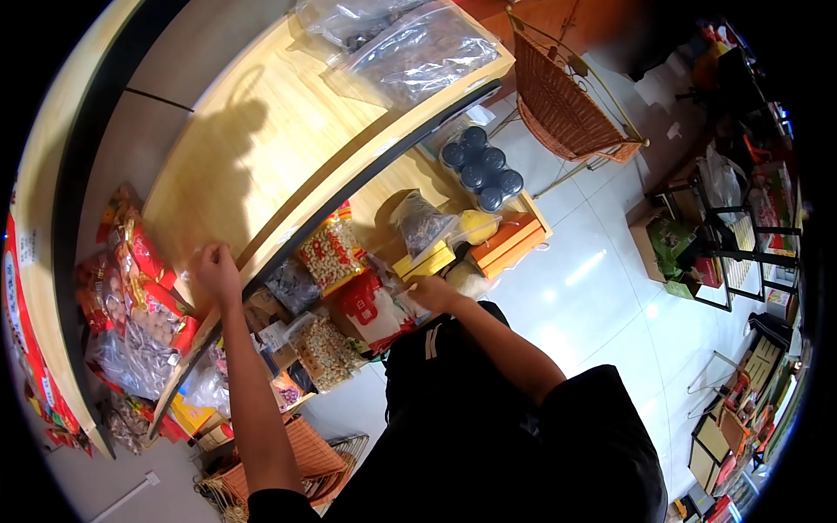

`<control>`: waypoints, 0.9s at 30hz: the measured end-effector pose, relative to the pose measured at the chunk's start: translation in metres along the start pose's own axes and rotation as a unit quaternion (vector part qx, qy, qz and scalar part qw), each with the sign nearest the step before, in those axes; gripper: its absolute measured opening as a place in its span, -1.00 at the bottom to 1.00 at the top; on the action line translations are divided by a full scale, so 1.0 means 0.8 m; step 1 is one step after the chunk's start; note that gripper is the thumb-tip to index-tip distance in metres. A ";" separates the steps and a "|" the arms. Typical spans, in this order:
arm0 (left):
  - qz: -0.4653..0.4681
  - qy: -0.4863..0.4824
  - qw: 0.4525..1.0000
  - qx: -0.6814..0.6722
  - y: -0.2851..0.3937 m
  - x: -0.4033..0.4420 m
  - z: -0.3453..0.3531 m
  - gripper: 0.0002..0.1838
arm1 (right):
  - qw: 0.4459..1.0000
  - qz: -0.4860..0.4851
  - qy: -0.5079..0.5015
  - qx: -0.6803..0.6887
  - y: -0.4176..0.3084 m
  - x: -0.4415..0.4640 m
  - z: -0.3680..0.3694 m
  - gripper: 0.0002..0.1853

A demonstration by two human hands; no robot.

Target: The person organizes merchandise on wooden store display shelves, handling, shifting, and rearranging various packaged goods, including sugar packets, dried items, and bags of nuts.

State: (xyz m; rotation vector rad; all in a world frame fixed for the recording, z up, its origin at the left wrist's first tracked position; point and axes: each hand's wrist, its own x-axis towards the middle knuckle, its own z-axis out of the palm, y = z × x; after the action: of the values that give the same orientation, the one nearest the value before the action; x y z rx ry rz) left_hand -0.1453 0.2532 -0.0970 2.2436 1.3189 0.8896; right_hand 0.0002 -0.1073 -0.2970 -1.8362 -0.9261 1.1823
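Note:
My left hand [218, 272], its fingers curled closed, rests over the wooden upper shelf [288, 113] near its front edge. Whatever it may hold is hidden. Just left of it lie red-and-clear bags of dried goods [144, 261]. My right hand [433, 295] is in front of the lower shelf, fingers curled together; I cannot make out anything in them. Near it are a red-and-white bag [370, 307], a yellow box [425, 260] and a pale round bag [468, 281]. A bag of pale nuts or seeds [331, 248] lies between the hands.
Dark-lidded jars [482, 166] and an orange box [508, 244] stand at the lower shelf's right end. Clear plastic bags [418, 57] lie on the upper shelf. A wicker basket stand [567, 100] is beyond. Black racks [732, 235] stand across the tiled floor [593, 288].

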 end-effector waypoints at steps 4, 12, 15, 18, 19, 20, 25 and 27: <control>0.019 -0.001 0.999 0.028 -0.013 0.005 -0.001 -0.81 | 0.979 0.140 0.130 0.077 0.048 0.001 -0.038 -0.56; -0.010 -0.014 1.000 0.026 -0.009 0.004 -0.004 -0.78 | 0.933 0.227 0.124 0.250 0.102 0.046 -0.072 -0.46; -0.014 -0.020 0.999 0.045 -0.001 0.005 -0.006 -0.78 | 0.931 0.274 0.047 0.238 0.093 0.049 -0.073 -0.33; -0.013 -0.015 0.998 0.056 0.002 -0.001 -0.006 -0.78 | 0.949 0.235 0.127 0.166 0.088 0.036 -0.066 -0.34; -0.001 -0.005 0.999 0.053 0.000 0.000 -0.006 -0.78 | 0.949 0.235 0.126 0.166 0.090 0.037 -0.063 -0.34; -0.002 -0.005 0.999 0.054 -0.002 0.001 -0.006 -0.78 | 0.946 0.232 0.129 0.185 0.092 0.039 -0.062 -0.34; -0.025 -0.013 0.999 0.043 0.010 -0.004 -0.008 -0.79 | 0.935 0.228 0.117 0.246 0.109 0.048 -0.057 -0.32; -0.014 0.000 0.999 0.045 0.011 -0.003 -0.006 -0.79 | 0.946 0.221 0.190 0.141 0.117 0.054 -0.052 -0.35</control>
State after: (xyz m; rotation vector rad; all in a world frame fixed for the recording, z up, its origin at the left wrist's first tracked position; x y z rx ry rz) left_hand -0.1444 0.2468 -0.0892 2.2866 1.4125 0.8351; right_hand 0.0685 -0.1211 -0.3839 -1.9875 -0.1192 1.0875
